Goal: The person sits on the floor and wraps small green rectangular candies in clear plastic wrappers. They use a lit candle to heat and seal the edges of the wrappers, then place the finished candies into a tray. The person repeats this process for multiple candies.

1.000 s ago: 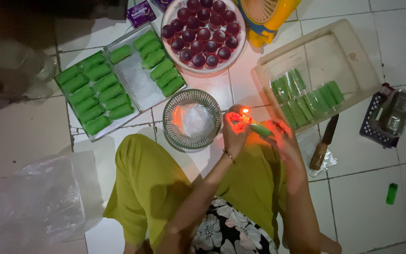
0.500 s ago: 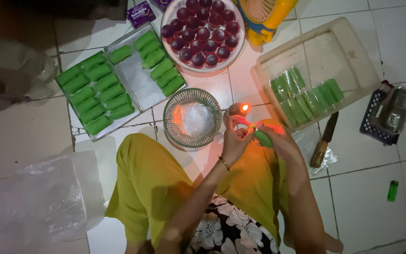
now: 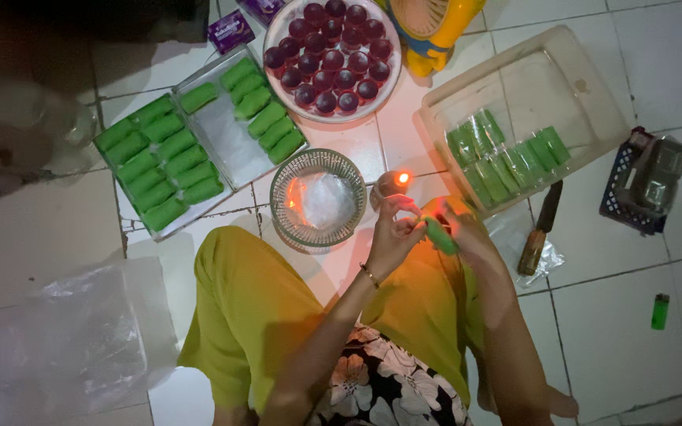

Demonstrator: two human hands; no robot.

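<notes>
The green roll sits between the two hands, just in front of the person's yellow-clad lap and a little below the small flame that burns on the floor tiles. The right hand is closed around the roll's far end and side, while the left hand pinches at its near end, fingertips drawn together, so both hands are clamped on the one piece and nearly touch each other. Judging by its look, the roll is light and soft, the sort of thing that would dent or flatten under a hard squeeze, and its clear wrap (if it has one like the pieces in the bin, which the glow makes hard to tell) would be thin, slippery and quick to shrink near heat. A gentle hold round the middle with the end left free seems the safest grip. The flame is close above the left fingertips, near but apart from the roll. Just left of the hands stands a round basket with plastic sheets in it; to the right a clear bin holds wrapped rolls, with a knife beside it. Farther left, trays carry bare green rolls, and a plate of dark red rounds lies beyond.
</notes>
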